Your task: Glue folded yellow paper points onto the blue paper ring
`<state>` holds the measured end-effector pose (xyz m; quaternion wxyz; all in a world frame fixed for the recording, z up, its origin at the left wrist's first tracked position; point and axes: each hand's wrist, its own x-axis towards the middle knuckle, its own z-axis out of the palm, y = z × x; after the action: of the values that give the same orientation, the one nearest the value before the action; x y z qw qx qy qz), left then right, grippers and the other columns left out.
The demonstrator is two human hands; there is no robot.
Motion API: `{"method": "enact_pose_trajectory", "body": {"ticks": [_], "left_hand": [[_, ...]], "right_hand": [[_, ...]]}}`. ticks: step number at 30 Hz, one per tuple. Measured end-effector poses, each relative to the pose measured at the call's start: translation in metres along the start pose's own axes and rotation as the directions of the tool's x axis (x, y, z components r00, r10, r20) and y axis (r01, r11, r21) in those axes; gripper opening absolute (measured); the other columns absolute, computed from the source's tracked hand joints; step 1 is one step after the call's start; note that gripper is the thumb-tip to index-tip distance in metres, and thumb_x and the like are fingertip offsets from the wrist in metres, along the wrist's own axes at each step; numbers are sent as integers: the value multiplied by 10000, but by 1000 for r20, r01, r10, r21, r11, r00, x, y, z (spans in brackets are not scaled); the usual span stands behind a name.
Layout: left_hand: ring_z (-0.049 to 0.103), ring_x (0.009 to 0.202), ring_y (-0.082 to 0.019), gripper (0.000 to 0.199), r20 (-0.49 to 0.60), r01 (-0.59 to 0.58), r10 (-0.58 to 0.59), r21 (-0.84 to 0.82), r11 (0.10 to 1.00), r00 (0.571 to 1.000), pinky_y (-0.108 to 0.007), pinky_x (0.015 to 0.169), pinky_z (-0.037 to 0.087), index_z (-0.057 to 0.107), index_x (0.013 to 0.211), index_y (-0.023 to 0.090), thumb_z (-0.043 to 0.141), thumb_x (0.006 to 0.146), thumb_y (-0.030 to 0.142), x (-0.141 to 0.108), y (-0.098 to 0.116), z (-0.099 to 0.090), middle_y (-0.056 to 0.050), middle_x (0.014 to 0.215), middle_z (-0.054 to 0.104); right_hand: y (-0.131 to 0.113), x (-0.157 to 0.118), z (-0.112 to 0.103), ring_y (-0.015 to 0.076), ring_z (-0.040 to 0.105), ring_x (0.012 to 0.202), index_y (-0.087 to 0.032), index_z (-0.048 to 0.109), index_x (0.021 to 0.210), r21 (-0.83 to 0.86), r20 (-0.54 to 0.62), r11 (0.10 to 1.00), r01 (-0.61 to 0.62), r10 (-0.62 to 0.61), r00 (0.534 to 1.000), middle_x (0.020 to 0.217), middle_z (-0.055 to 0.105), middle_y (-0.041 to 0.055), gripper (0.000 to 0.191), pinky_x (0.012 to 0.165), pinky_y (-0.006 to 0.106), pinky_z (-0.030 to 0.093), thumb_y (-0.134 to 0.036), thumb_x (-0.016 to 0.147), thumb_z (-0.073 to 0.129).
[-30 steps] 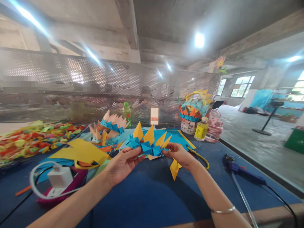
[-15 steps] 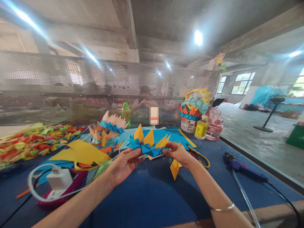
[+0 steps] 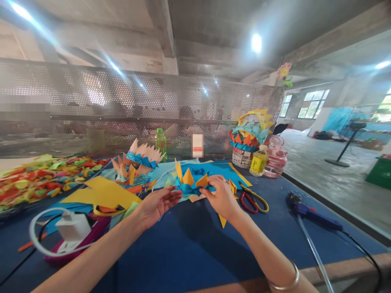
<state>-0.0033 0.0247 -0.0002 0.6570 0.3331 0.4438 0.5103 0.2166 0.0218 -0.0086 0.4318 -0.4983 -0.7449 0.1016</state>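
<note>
A folded-paper strip with blue folds and yellow points stands over the sheets in front of me, curved more like a ring. My right hand pinches its right side between thumb and fingers. Beside its left end, my left hand has its fingers stretched out and slightly spread; whether the fingertips touch the paper is hard to tell. A yellow folded piece lies partly under my right hand. Right of that hand are scissors with red and yellow handles. Blue paper sheets lie behind the strip.
Peach-and-blue paper crowns and yellow paper lie left, near a charger on a purple power strip. Paper scraps are heaped far left. At right are a glue gun, a yellow-labelled bottle and a pink jug.
The strip has gone from lying spread between both hands to a more curved shape. My left fingers have loosened from it, and my right hand has moved slightly left and turned over.
</note>
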Motion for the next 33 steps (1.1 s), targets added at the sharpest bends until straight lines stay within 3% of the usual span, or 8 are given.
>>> {"method": "enact_pose_trajectory", "body": {"ticks": [6,10,15,17,20,21,24,33], "left_hand": [[696,762,-164,208,-135,-201,221,147,968,966,-284,727,571,619,907,132,642,752,-5,2,-7,-9,-65,861,694],[613,936,-161,308,-174,-453,510,282,846,843,-258,817,484,611,953,199,697,669,118,-2,-4,-12,-3,987,625],[545,1114,-220,337,-52,-650,733,422,632,679,-308,925,433,595,1011,253,734,704,270,-19,3,-7,0,1097,588],[554,1118,-234,279,88,-723,823,536,437,562,-340,929,441,576,1049,254,685,794,281,-25,3,-6,-22,1149,581],[567,1127,-237,207,476,-756,824,649,-93,307,-378,970,427,562,1099,241,594,900,193,-31,0,-7,-49,1168,603],[571,1129,-234,223,597,-741,758,628,-238,263,-383,987,414,565,1119,236,586,910,163,-33,-2,-6,-52,1158,622],[597,1106,-229,253,815,-734,520,515,-443,258,-393,1037,365,582,1163,231,635,917,206,-36,-4,-5,-46,1132,680],[649,1068,-245,348,844,-754,470,479,-448,258,-408,1103,310,611,1155,230,654,904,468,-30,6,-9,-45,1078,728]], "right_hand": [[-20,-18,15,254,592,1070,-206,689,878,-224,25,969,104,-101,995,943,745,45,68,1017,484,277,-143,860,673],[-31,-25,24,238,593,1033,-205,665,838,-289,101,945,154,-130,986,908,740,39,47,980,456,289,-169,869,666],[-40,-27,35,243,579,1044,-203,665,863,-341,176,918,201,-148,973,926,730,47,81,969,459,296,-233,920,616],[-43,-27,36,257,572,1064,-203,671,869,-350,210,912,214,-147,967,941,727,57,131,961,463,310,-279,944,596],[-47,-33,28,272,558,1119,-215,676,960,-350,236,913,209,-130,963,1042,717,61,155,954,462,333,-337,964,581],[-47,-37,23,271,552,1142,-224,669,1022,-347,234,917,197,-119,965,1098,708,55,157,959,458,337,-340,966,581],[-39,-53,1,251,550,1177,-256,614,1204,-346,197,930,126,-59,979,1235,669,31,248,981,440,346,-288,958,597],[18,-84,-53,260,594,1131,-260,642,1203,-454,45,877,-154,196,980,1229,672,50,270,951,432,370,-185,951,583]]}}
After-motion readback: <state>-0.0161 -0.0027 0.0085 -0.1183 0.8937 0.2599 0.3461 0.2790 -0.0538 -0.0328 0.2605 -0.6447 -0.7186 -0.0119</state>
